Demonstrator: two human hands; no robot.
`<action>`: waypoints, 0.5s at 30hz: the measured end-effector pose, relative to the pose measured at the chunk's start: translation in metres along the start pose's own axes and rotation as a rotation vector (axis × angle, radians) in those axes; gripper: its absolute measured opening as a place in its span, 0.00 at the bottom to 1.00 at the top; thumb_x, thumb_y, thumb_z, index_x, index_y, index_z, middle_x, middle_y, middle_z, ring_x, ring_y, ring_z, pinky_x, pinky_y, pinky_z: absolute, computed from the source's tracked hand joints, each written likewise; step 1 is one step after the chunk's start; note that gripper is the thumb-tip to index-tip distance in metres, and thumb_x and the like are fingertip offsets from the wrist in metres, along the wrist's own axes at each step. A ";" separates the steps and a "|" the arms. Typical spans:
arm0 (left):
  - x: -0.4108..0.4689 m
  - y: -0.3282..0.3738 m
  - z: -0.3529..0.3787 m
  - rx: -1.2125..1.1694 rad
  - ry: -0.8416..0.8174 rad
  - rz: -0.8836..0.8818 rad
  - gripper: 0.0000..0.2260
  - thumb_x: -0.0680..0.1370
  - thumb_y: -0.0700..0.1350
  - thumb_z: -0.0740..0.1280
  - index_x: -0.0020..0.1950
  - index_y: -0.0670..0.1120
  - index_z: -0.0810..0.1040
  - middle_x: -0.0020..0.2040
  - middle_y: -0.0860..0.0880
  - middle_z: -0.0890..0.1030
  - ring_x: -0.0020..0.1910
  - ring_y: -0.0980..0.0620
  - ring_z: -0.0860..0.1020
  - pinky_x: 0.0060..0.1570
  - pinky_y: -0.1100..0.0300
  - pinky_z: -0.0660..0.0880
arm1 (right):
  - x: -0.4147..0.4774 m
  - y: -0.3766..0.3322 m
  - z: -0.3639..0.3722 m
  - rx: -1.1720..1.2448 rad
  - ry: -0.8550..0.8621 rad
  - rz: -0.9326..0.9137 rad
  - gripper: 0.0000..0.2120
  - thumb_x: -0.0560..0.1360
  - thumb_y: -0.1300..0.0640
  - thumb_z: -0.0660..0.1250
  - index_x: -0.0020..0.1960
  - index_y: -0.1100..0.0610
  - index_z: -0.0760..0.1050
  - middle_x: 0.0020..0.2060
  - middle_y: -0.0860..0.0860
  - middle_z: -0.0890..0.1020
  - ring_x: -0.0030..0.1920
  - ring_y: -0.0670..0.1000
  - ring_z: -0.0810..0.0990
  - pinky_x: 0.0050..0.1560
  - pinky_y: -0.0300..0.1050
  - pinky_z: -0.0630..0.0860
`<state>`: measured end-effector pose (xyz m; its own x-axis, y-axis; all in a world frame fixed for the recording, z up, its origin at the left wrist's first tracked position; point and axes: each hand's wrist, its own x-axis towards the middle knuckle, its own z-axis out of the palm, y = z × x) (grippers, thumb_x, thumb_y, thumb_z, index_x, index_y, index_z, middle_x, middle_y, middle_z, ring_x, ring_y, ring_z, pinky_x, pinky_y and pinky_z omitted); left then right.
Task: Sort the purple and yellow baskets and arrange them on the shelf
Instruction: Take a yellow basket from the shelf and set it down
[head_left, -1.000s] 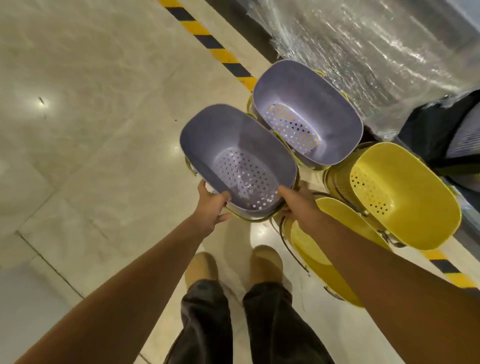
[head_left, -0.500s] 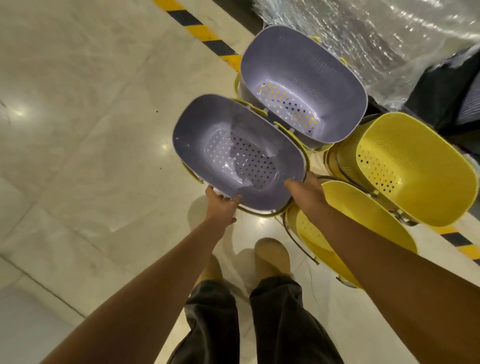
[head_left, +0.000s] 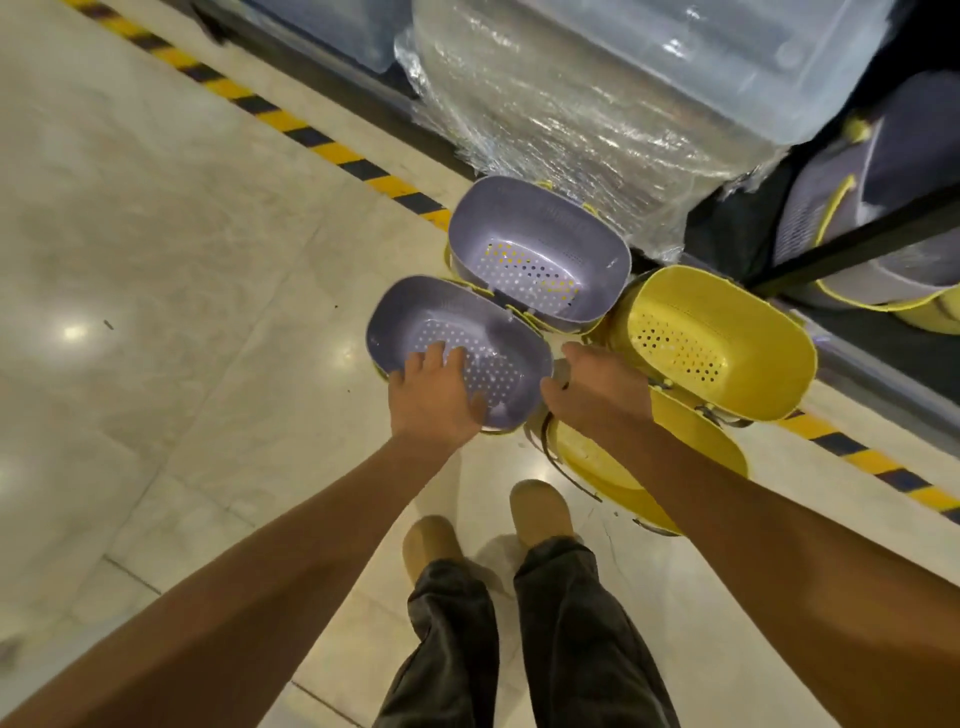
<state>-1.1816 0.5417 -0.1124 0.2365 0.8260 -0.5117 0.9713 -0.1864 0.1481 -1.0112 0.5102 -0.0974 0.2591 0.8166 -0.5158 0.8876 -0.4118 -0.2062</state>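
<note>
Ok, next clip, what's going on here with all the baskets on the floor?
A person stands over four basket stacks on the tiled floor beside a shelf. The left hand reaches into the near purple basket, fingers spread over its perforated bottom. The right hand sits at that basket's right edge, above the near yellow basket. A second purple basket and a second yellow basket sit behind. More purple baskets already sit on the shelf.

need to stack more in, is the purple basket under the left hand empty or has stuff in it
Empty. The near purple basket shows its bare perforated bottom; only the left hand's fingers reach inside.
</note>
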 end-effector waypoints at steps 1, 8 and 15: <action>-0.006 0.008 -0.019 0.075 0.022 0.059 0.28 0.78 0.57 0.60 0.75 0.50 0.59 0.75 0.47 0.61 0.73 0.43 0.62 0.68 0.47 0.61 | -0.012 0.000 -0.021 -0.020 0.032 -0.034 0.18 0.74 0.48 0.60 0.59 0.55 0.72 0.56 0.56 0.78 0.58 0.59 0.76 0.54 0.50 0.73; -0.067 0.096 -0.145 0.327 0.160 0.407 0.28 0.76 0.55 0.60 0.74 0.47 0.61 0.75 0.44 0.61 0.72 0.41 0.62 0.66 0.44 0.61 | -0.102 0.037 -0.155 -0.119 0.216 -0.066 0.19 0.74 0.46 0.61 0.60 0.57 0.72 0.55 0.57 0.78 0.58 0.60 0.74 0.53 0.50 0.70; -0.140 0.238 -0.190 0.360 0.212 0.582 0.29 0.76 0.56 0.62 0.73 0.47 0.61 0.75 0.45 0.61 0.73 0.43 0.61 0.67 0.45 0.60 | -0.195 0.145 -0.240 -0.128 0.334 0.044 0.22 0.74 0.44 0.61 0.63 0.56 0.71 0.56 0.55 0.79 0.59 0.59 0.75 0.54 0.51 0.71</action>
<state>-0.9881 0.4828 0.1549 0.7441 0.6179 -0.2540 0.6464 -0.7619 0.0403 -0.8413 0.3881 0.1727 0.3892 0.8951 -0.2173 0.9080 -0.4126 -0.0733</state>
